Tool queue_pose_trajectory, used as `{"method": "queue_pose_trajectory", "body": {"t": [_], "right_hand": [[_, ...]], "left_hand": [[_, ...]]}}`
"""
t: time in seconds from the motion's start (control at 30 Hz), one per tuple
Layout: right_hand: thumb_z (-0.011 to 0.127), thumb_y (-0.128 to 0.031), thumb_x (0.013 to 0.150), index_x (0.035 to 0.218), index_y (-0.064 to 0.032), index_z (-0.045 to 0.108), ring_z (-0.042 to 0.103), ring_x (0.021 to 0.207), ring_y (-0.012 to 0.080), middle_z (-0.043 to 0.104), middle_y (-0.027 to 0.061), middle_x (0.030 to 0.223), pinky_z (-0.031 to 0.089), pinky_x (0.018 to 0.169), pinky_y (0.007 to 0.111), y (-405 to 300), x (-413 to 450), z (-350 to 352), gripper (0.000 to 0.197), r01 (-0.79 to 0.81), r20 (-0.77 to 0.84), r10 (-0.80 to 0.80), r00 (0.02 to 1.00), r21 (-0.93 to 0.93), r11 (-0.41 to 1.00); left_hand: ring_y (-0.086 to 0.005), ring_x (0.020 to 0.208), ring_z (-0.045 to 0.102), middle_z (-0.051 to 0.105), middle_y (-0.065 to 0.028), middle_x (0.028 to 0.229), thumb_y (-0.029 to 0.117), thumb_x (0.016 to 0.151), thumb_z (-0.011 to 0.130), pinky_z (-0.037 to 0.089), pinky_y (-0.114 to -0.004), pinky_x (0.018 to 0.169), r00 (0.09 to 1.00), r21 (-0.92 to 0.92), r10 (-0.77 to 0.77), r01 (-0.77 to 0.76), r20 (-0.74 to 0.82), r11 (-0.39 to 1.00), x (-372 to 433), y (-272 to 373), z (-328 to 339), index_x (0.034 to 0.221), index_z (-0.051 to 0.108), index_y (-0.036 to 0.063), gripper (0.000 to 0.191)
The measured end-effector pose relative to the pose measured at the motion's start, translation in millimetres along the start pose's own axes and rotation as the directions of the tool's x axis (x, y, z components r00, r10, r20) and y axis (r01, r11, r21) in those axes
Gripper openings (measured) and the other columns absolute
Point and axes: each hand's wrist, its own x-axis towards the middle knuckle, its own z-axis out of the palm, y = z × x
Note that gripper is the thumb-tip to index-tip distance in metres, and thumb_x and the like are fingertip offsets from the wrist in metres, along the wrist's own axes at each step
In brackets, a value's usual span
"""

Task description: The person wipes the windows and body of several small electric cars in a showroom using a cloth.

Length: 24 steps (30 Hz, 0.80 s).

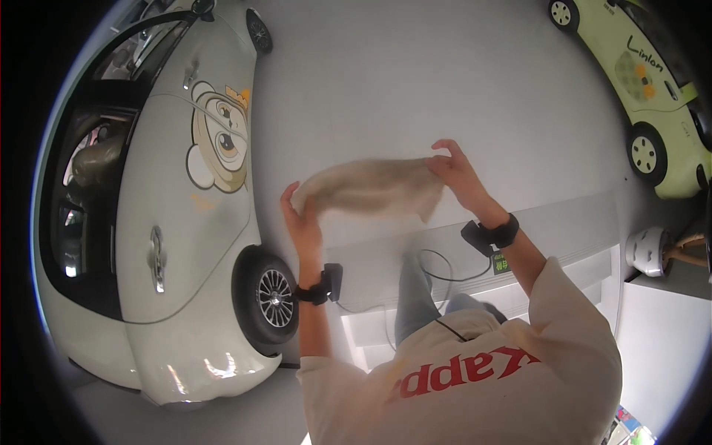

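A beige-grey cloth [372,186], blurred, hangs stretched between my two hands in front of me. My left hand [301,214] grips its left end, with the thumb and fingers around the edge. At the opposite upper corner, my right hand [451,166] pinches the cloth, one finger raised. A loose corner droops below, near the right hand. Each wrist wears a black strap with a small dark device, and thin cables hang from these. The cloth touches neither car.
A pale car [183,222] with a cartoon bear decal stands close on the left, its wheel [275,297] beside my left forearm. Near my feet is a step edge [573,222] with a green-lettered sign [502,263]. A yellow-green car [623,72] and a white plant pot [645,251] are at right.
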Motion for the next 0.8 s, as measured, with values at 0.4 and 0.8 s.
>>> {"method": "queue_pose_trajectory", "body": {"t": [0.4, 0.8], "right_hand": [[0.04, 0.011, 0.064, 0.112, -0.0018, 0.041, 0.053, 0.087, 0.0297, 0.052, 0.0151, 0.1, 0.042, 0.076, 0.033, -99, 36, 59, 0.05, 0.495, 0.295, -0.415, 0.86, -0.68, 0.541], [0.055, -0.002, 0.067, 0.074, -0.0047, 0.057, 0.051, 0.077, 0.0183, 0.054, 0.0059, 0.085, 0.041, 0.067, 0.027, -185, 200, -9, 0.007, 0.554, 0.317, -0.474, 0.822, -0.639, 0.533]], "left_hand": [[-0.0214, 0.111, 0.037, 0.044, -0.0087, 0.116, -0.002, 0.073, 0.05, 0.028, -0.031, 0.091, 0.912, 0.044, 0.209, -0.239, 0.352, 0.97, 57, 86, 106, 0.118, 0.037, 0.0045, 0.047], [-0.0082, 0.066, 0.047, 0.057, -0.0036, 0.083, 0.0, 0.073, 0.049, 0.036, -0.019, 0.059, 0.896, 0.153, 0.019, -0.097, 0.444, 0.984, 225, 67, 158, 0.115, 0.039, 0.0082, 0.045]]}}
